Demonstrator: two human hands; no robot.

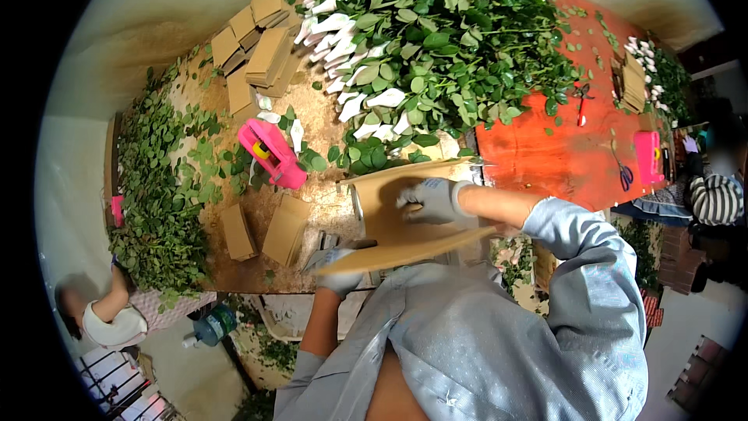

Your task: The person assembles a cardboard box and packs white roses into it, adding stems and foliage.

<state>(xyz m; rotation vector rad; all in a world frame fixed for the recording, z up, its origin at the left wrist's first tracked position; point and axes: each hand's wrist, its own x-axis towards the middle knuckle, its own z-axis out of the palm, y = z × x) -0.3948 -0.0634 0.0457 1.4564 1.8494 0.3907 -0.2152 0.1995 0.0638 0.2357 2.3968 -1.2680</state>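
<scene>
A bent sheet of brown cardboard point(379, 208) lies at the table's front edge before me, its near flap raised toward my body. My gloved left hand point(340, 268) grips that flap at its left end, partly hidden by it. Inside the fold, my gloved right hand point(433, 201) rests against the cardboard with its fingers stretched leftward and nothing visible in them. Beyond the sheet stands a pink tape dispenser point(271, 154). A large heap of leafy green stems point(444, 39) lies farther back, their heads in white sleeves point(331, 39).
Cardboard pieces are stacked at the back left point(269, 54), with more folded pieces point(287, 230) near my left hand. Loose leaves point(160, 210) cover the left side. Red-handled shears point(581, 105), scissors point(622, 171) and another pink dispenser point(648, 157) lie right. People work at both sides.
</scene>
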